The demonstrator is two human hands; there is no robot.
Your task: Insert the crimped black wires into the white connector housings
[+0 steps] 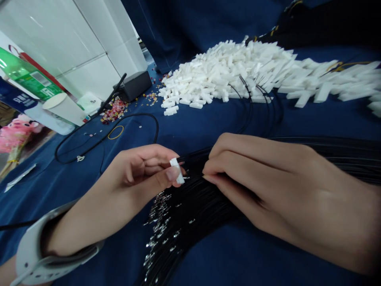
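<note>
Between the thumb and fingers of my left hand (149, 171) is a small white plastic connector housing (177, 171), with black wire at its upper right side. My right hand (258, 182) pinches a thin black wire (198, 177) just to the right of it. A shiny metal terminal (186, 177) at this wire's end is close to the housing; whether it has entered a slot I cannot tell. Beneath both hands lies a thick bundle of black wires (205, 202), their silvery crimped ends (160, 222) fanned out at the left.
A large heap of white connector housings (226, 71) spreads across the back of the blue cloth (184, 127). At the left stand a paper cup (64, 107) and a green bottle (32, 75). A black box (133, 85), small coloured pieces (114, 109) and a looped black cable (156, 127) are nearby.
</note>
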